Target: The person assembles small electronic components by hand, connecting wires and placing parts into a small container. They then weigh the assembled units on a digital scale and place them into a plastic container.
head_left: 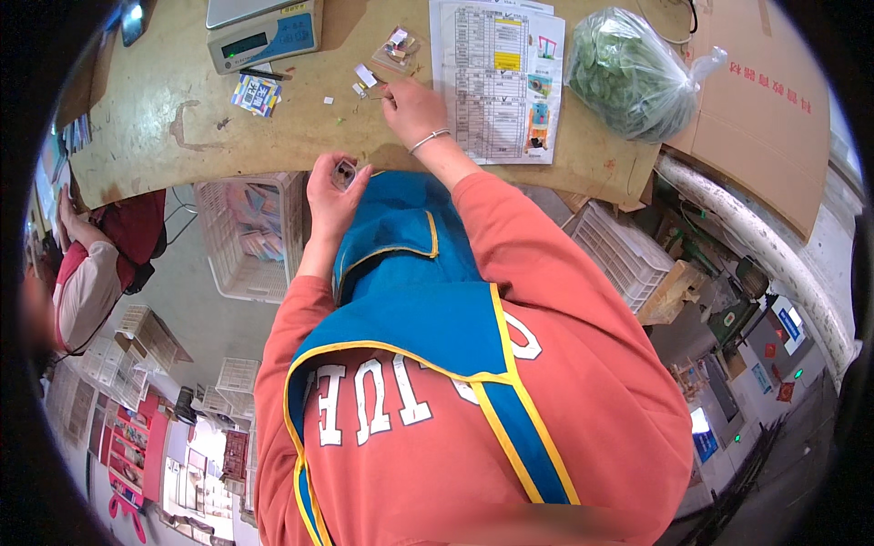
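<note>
At the table's near edge, my left hand (330, 202) is closed round a small clear piece with an angular rim (343, 174) and something dark inside. My right hand (415, 114) rests on the tabletop, fingertips together beside some small white and yellowish bits (361, 88). What those fingertips hold, if anything, is too small to make out. Just beyond them lies a clear plastic bag (397, 48) with several small parts in it. White paper scraps (365, 75) lie next to it. Printed sheets (482, 109) with a table and coloured pictures lie right of my right hand.
A digital scale (264, 36) stands at the back left, near a blue-and-yellow packet (256, 95) and a black pen (266, 74). On the right are a bag of green leaves (628, 77) and cardboard (756, 109). A white crate (223, 246) stands below; another person's arm (86, 232) is at left.
</note>
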Available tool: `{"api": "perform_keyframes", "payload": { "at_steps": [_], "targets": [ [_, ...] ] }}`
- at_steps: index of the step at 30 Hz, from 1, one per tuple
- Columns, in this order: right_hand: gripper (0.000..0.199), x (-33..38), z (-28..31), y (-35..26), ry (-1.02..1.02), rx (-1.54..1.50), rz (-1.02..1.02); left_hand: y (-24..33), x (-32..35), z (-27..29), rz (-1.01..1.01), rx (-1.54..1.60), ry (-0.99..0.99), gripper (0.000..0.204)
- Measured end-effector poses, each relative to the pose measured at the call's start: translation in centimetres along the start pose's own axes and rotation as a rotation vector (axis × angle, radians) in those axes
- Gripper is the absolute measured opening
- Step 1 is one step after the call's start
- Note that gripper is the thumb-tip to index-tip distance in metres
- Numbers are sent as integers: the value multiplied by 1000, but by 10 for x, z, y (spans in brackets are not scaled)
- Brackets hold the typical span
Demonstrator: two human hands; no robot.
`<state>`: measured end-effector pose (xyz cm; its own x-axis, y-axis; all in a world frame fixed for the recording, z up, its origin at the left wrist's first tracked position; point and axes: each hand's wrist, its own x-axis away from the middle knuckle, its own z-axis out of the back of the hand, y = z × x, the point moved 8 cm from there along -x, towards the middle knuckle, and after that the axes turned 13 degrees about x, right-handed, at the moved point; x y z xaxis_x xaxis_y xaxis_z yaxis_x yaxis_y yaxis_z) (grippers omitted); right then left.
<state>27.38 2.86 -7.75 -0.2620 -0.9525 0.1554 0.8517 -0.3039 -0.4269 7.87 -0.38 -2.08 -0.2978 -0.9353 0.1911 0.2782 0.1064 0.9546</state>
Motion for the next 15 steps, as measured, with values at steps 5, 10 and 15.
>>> {"api": "perform_keyframes", "payload": {
  "at_steps": [5,10,15],
  "targets": [
    [12,8,15,3,148,-274,27,-2,0,0,16,-1,-3,28],
    [12,8,5,12,111,-342,-18,-2,-2,-2,4,-17,-13,25],
    [17,11,2,18,88,-403,-69,-1,-4,-2,12,-29,-17,28]
  ]
}}
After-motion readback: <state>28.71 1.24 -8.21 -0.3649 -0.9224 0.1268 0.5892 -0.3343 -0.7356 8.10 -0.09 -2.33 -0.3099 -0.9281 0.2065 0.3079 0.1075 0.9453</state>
